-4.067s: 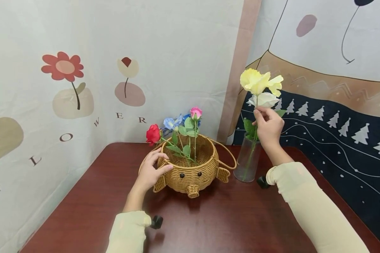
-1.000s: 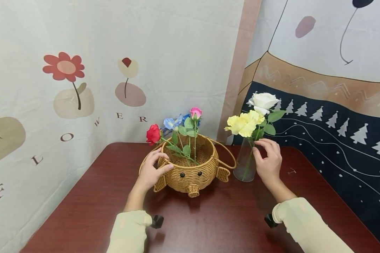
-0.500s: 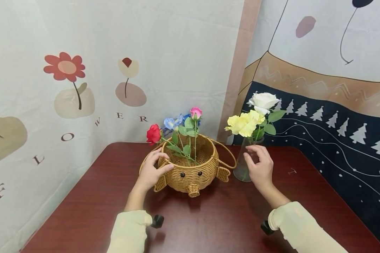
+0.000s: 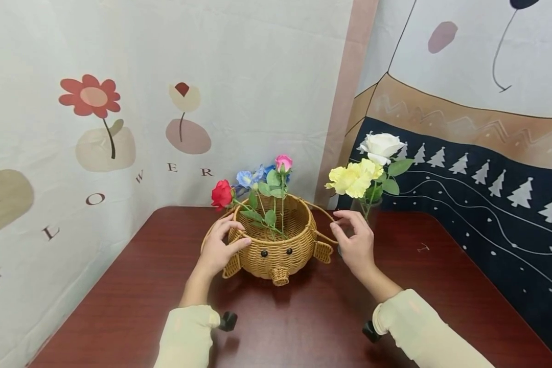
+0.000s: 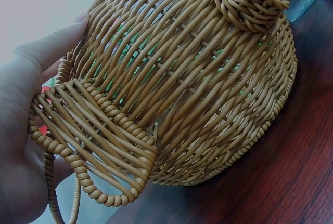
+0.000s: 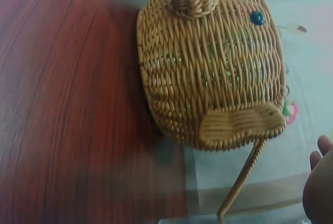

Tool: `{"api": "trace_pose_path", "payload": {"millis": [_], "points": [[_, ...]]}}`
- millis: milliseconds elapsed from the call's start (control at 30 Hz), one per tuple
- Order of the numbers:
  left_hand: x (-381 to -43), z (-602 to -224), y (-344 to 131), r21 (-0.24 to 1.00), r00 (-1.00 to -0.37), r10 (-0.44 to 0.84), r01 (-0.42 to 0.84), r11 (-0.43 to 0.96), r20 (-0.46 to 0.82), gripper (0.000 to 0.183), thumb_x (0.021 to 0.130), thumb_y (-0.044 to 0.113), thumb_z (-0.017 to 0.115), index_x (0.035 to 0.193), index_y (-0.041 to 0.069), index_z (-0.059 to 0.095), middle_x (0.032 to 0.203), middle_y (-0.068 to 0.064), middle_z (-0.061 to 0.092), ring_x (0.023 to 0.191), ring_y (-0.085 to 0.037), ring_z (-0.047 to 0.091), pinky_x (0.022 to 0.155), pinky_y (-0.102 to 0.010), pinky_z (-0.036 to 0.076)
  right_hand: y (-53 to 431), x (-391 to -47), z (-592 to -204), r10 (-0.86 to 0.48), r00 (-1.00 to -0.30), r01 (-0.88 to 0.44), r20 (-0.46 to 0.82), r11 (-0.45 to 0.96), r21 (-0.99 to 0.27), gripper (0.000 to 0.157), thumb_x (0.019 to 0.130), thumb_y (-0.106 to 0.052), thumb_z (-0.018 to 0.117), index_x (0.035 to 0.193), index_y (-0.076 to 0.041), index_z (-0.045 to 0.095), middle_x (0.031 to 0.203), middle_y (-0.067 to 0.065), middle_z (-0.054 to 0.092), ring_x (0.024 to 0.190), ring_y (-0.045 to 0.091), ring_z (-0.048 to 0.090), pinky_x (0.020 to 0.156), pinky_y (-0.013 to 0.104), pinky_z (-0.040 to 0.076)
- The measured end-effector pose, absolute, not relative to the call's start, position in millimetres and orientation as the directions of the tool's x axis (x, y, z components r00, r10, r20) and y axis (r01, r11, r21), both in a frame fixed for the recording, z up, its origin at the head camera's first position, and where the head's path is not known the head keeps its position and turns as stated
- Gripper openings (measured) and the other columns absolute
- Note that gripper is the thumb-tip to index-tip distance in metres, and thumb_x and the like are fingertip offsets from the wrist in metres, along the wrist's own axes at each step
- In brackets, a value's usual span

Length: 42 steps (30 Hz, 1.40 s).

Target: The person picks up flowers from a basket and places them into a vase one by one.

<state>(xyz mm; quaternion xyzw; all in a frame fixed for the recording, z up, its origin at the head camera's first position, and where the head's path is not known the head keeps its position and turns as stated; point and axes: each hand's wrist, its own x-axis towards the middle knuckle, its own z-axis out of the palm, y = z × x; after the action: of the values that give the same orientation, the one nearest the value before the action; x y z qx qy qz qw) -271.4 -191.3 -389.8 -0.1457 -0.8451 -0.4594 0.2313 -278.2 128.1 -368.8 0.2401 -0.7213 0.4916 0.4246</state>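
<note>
A wicker basket [image 4: 253, 260] with an animal face, black eyes and a woven snout stands on the table. My left hand [image 4: 217, 250] grips its left rim; the left wrist view shows the thumb on the front and fingers behind the woven ear [image 5: 99, 141]. My right hand [image 4: 359, 245] is loosely curved and holds nothing, its fingertips right at the basket's right handle [image 4: 324, 212]. In the basket stand a red rose [image 4: 222, 194], blue flowers [image 4: 248, 178] and a pink rosebud [image 4: 283, 163]. Behind my right hand, a glass vase [image 4: 371, 208], mostly hidden, bears a yellow flower [image 4: 355, 178] and a white rose [image 4: 381, 147].
The dark red wooden table [image 4: 294, 327] reaches back to a pale printed cloth [image 4: 257, 76] on the left and a dark tree-patterned cloth [image 4: 487, 225] on the right. A black wrist device [image 4: 228, 321] shows under the left sleeve.
Earlier my right hand pinched the yellow flower's stem above the vase. The flower now sits lower in the vase, and my right hand has moved left to the basket handle. My left hand stays put.
</note>
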Motion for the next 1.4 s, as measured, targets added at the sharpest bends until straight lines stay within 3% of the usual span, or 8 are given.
{"api": "trace_pose_path", "payload": {"millis": [100,300,433,567,733,967,1100,1400], "points": [[-272,-391,-192,0.706,-0.849,0.032,0.46,0.538,0.528,0.032,0.067,0.044,0.069,0.088,0.025,0.056,0.13,-0.001,0.038,0.12,-0.019,0.031,0.091,-0.041,0.032,120,-279,-367,0.043,-0.546,-0.76,0.836,0.394,-0.517,0.024,0.075,-0.009,0.066,0.098,-0.014,0.061,0.085,-0.005,0.055,0.07,0.011,0.054,0.053,0.024,0.042],[-271,-392,-193,0.713,-0.849,0.038,0.466,0.524,0.527,0.032,0.067,0.044,0.069,0.089,0.024,0.056,0.13,-0.003,0.038,0.121,-0.02,0.03,0.092,-0.042,0.03,100,-272,-351,-0.082,-0.558,-0.797,0.826,0.33,-0.506,0.033,0.073,0.003,0.065,0.104,-0.004,0.056,0.091,0.005,0.054,0.074,0.025,0.056,0.058,0.038,0.046],[-271,-389,-193,0.714,-0.849,0.039,0.468,0.521,0.527,0.032,0.067,0.044,0.069,0.088,0.023,0.056,0.131,-0.003,0.037,0.121,-0.021,0.03,0.092,-0.043,0.031,88,-281,-347,-0.163,-0.573,-0.806,0.803,0.289,-0.517,0.039,0.076,-0.004,0.065,0.112,-0.009,0.052,0.099,0.006,0.052,0.079,0.027,0.056,0.063,0.044,0.046],[-271,-388,-194,0.71,-0.847,0.036,0.467,0.528,0.53,0.032,0.067,0.044,0.069,0.088,0.024,0.056,0.131,-0.003,0.038,0.12,-0.021,0.031,0.091,-0.043,0.031,78,-292,-343,-0.225,-0.632,-0.773,0.742,0.251,-0.582,0.048,0.078,-0.015,0.064,0.121,-0.018,0.044,0.11,0.002,0.049,0.086,0.026,0.056,0.071,0.045,0.045],[-270,-388,-195,0.717,-0.85,0.04,0.467,0.517,0.525,0.032,0.067,0.043,0.069,0.088,0.023,0.057,0.131,-0.004,0.037,0.12,-0.022,0.031,0.091,-0.043,0.032,59,-289,-319,-0.298,-0.704,-0.691,0.644,0.082,-0.718,0.058,0.079,-0.008,0.061,0.129,-0.015,0.032,0.124,0.011,0.038,0.098,0.035,0.05,0.081,0.052,0.037],[-270,-389,-196,0.726,-0.855,0.04,0.462,0.509,0.516,0.03,0.069,0.036,0.07,0.09,0.018,0.057,0.13,-0.009,0.037,0.12,-0.026,0.03,0.092,-0.045,0.03,34,-295,-301,-0.318,-0.766,-0.598,0.559,0.034,-0.801,0.066,0.081,-0.006,0.059,0.134,-0.017,0.022,0.132,0.01,0.028,0.11,0.031,0.042,0.086,0.042,0.038],[-271,-389,-194,0.741,-0.853,0.047,0.477,0.473,0.519,0.029,0.069,0.028,0.072,0.089,0.012,0.058,0.13,-0.013,0.037,0.119,-0.031,0.03,0.09,-0.049,0.03,26,-306,-305,-0.298,-0.803,-0.535,0.516,-0.019,-0.845,0.068,0.08,-0.008,0.06,0.134,-0.018,0.02,0.134,0.013,0.025,0.116,0.034,0.035,0.086,0.045,0.037],[-270,-387,-191,0.719,-0.849,0.054,0.478,0.505,0.526,0.03,0.068,0.038,0.07,0.089,0.021,0.057,0.131,-0.005,0.037,0.12,-0.025,0.031,0.092,-0.046,0.03,24,-333,-326,-0.231,-0.884,-0.429,0.407,0.053,-0.902,0.072,0.074,-0.02,0.068,0.132,-0.029,0.025,0.135,0.006,0.027,0.12,0.033,0.029,0.085,0.046,0.036]]}}
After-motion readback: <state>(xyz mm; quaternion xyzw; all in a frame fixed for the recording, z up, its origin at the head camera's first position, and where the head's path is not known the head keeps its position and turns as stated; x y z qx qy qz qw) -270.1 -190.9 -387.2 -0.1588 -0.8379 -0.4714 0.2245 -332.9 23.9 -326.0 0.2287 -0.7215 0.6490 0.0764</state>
